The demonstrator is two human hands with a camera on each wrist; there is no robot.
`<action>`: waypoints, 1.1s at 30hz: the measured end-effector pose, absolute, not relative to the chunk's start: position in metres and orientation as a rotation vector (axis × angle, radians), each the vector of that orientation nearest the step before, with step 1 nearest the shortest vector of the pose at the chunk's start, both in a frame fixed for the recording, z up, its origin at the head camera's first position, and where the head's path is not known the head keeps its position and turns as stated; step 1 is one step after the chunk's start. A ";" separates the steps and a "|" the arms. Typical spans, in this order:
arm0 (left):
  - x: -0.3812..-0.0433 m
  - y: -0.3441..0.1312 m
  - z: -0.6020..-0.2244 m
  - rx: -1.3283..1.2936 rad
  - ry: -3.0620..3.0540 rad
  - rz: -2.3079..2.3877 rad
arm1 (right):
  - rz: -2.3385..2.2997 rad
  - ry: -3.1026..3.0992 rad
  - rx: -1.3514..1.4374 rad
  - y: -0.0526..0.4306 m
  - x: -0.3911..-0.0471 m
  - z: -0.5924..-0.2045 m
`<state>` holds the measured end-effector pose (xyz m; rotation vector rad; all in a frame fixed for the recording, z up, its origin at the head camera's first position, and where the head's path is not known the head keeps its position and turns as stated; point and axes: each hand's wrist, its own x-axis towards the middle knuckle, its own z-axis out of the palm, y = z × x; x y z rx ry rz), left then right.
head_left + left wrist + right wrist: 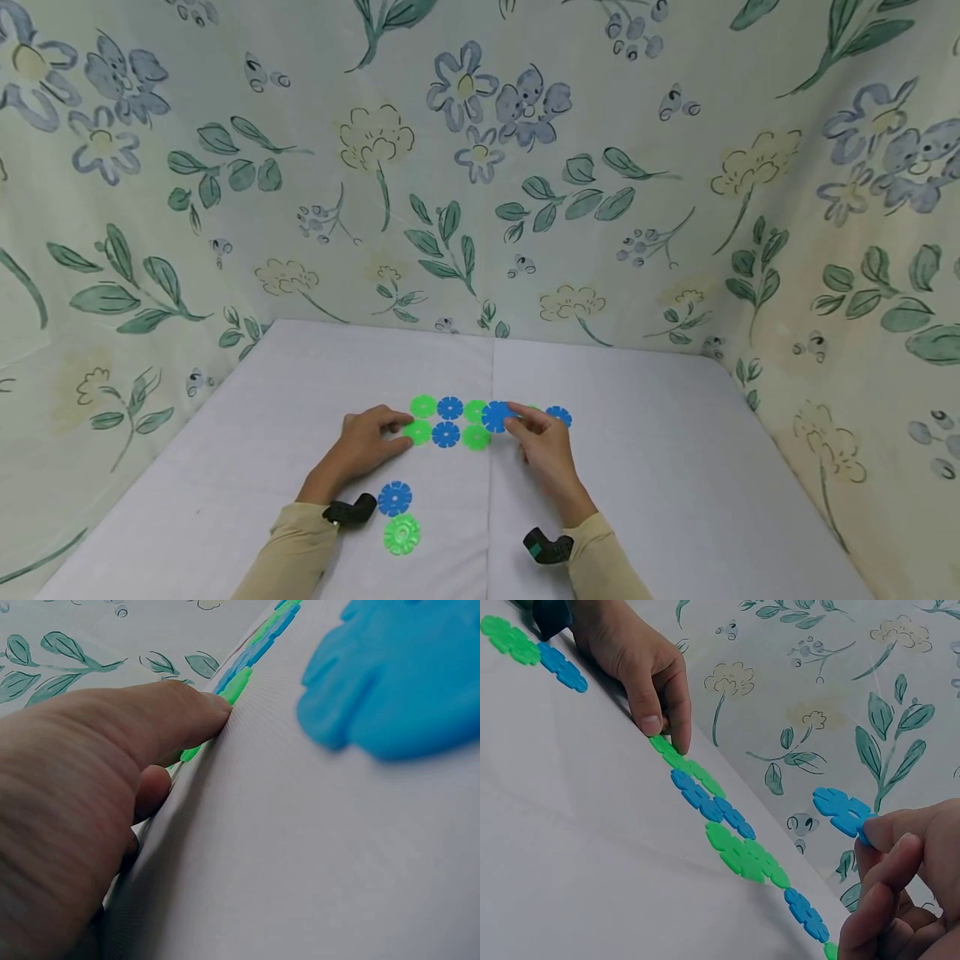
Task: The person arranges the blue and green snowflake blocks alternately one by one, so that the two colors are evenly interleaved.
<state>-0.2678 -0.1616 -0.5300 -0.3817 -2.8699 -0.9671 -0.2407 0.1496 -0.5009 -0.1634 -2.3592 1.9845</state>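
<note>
Notched plastic discs, green and blue, lie in two rows on the table. My left hand (pixel 367 442) has its thumb and a finger at opposite edges of the front row's leftmost green disc (pixel 417 432), holding it against the cloth. Beside that disc lie a blue disc (pixel 446 435) and another green disc (pixel 476 438). Between thumb and fingertips my right hand (pixel 547 446) pinches a blue disc (pixel 844 812), raised above the table in the right wrist view. From the head view it covers part of the back row, where a blue disc (pixel 559 415) ends the line.
Nearer the person, a loose blue disc (pixel 394 498) and a green disc (pixel 402 534) lie by the left wrist. A white cloth (pixel 675 467) covers the table. Flower-patterned fabric (pixel 315 167) hangs behind and at both sides. Each wrist wears a black camera.
</note>
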 end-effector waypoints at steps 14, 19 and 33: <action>-0.270 -0.162 -0.531 -0.368 -2.872 -0.975 | 1.967 -2.363 -0.237 0.152 -0.242 -0.514; -0.270 -0.162 -0.532 -0.371 -2.877 -0.975 | 1.927 -2.402 -0.259 0.151 -0.241 -0.518; -0.269 -0.162 -0.532 -0.363 -2.882 -0.969 | 1.675 -2.546 -0.267 0.153 -0.240 -0.519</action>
